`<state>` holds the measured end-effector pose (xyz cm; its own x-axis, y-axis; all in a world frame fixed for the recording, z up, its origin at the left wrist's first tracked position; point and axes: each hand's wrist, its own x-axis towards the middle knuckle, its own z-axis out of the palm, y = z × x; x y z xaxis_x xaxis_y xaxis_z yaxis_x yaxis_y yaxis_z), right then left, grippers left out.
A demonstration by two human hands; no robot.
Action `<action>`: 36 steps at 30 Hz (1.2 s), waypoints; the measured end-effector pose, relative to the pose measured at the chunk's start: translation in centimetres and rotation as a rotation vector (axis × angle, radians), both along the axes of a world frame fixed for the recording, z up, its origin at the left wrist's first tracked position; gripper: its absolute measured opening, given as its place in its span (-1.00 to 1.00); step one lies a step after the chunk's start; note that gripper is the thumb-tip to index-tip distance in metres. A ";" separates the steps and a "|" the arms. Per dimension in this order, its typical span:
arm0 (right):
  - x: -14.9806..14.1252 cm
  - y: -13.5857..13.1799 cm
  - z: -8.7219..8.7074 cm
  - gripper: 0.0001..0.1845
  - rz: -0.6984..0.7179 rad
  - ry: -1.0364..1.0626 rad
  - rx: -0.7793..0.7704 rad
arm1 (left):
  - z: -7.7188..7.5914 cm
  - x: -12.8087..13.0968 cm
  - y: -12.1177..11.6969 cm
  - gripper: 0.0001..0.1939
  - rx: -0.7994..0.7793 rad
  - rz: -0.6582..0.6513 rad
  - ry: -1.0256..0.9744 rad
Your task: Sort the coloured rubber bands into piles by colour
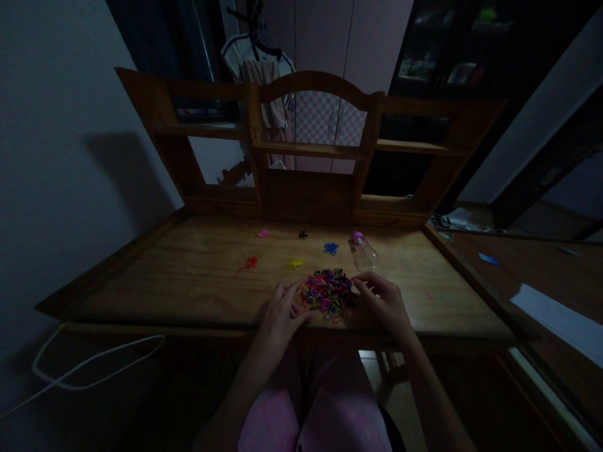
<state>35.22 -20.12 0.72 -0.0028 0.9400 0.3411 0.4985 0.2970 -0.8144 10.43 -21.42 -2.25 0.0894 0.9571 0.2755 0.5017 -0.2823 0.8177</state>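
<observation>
A heap of small multicoloured elastic bands [327, 292] lies near the front edge of the wooden desk. My left hand [281, 314] rests at the heap's left side, its fingers apart and curved around the edge, thumb toward the front. On the right side, my right hand [384, 301] has its thumb and forefinger close together at the heap's edge; whatever is between the tips is too small to make out. Beyond the heap lie small sorted groups: yellow bands [295, 263], blue bands [330, 248], red bands [251, 262], pink bands [264, 233] and black bands [303, 235].
A clear bulb-shaped bottle with a pink cap [358, 237] lies on its side behind my right hand. The desk [188, 276] carries a wooden shelf unit [306, 150] at its back. A white cable [98, 364] hangs at the front left. Paper [560, 317] lies at the far right.
</observation>
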 end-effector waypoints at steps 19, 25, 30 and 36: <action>1.4 0.2 -2.0 -0.66 0.037 0.312 -0.145 | 0.1 2.5 -0.4 -0.76 0.021 -0.048 -0.169; 1.4 0.2 -1.9 -0.67 0.044 0.298 -0.144 | -0.1 1.7 -0.5 -0.81 0.039 -0.031 -0.135; 1.2 0.1 -1.8 -0.67 0.034 0.291 -0.141 | -0.2 1.4 -0.9 -0.82 0.054 -0.035 -0.079; 1.1 0.1 -1.5 -0.68 0.032 0.278 -0.145 | -0.1 0.7 -1.2 -0.77 0.177 0.081 0.154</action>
<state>36.34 -20.06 -0.74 0.0411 0.9800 0.1949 0.2430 0.1795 -0.9533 11.13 -22.61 -2.37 0.0681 0.9011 0.4282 0.6432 -0.3678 0.6716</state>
